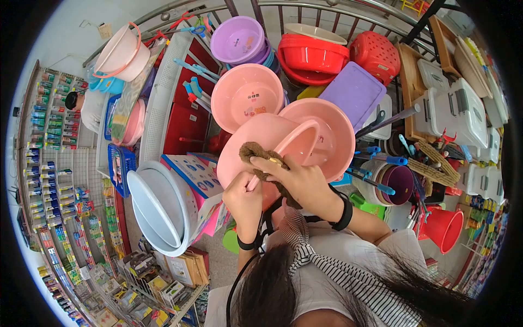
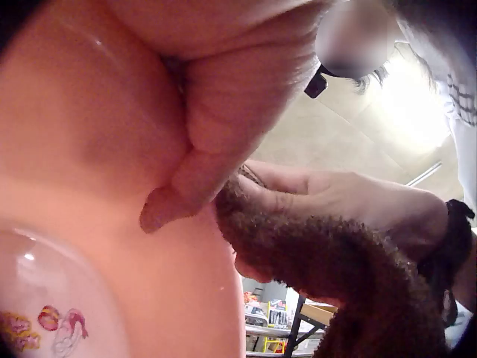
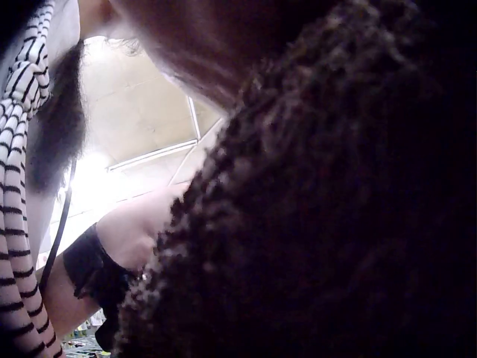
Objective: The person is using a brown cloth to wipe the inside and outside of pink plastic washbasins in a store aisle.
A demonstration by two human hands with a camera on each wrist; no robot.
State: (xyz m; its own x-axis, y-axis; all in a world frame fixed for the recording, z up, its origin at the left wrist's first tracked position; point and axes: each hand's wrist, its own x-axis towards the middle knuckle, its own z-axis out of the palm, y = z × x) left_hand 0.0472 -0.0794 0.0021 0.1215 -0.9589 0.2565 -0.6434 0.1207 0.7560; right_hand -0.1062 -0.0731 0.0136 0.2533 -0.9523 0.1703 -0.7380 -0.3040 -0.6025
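Observation:
A pink basin (image 1: pixel 239 143) is held tilted in front of the chest, its rim toward the body. My left hand (image 1: pixel 242 200) grips the basin's rim; in the left wrist view the left fingers (image 2: pixel 216 142) lie over the pink wall (image 2: pixel 149 283). My right hand (image 1: pixel 305 188) holds a brown fluffy cloth (image 1: pixel 253 152) against the basin near the rim, just beside the left hand. The cloth (image 2: pixel 320 253) hangs from the right hand (image 2: pixel 358 198) in the left wrist view and fills much of the right wrist view as dark pile (image 3: pixel 298 224).
Two more pink basins (image 1: pixel 248 90) and a purple basin stack (image 1: pixel 237 39) stand beyond. Red basins (image 1: pixel 313 53) and a purple lid (image 1: pixel 354 92) are behind. Pale blue tubs (image 1: pixel 155 204) stand left, mop handles (image 1: pixel 387 161) and white storage boxes (image 1: pixel 463 117) right.

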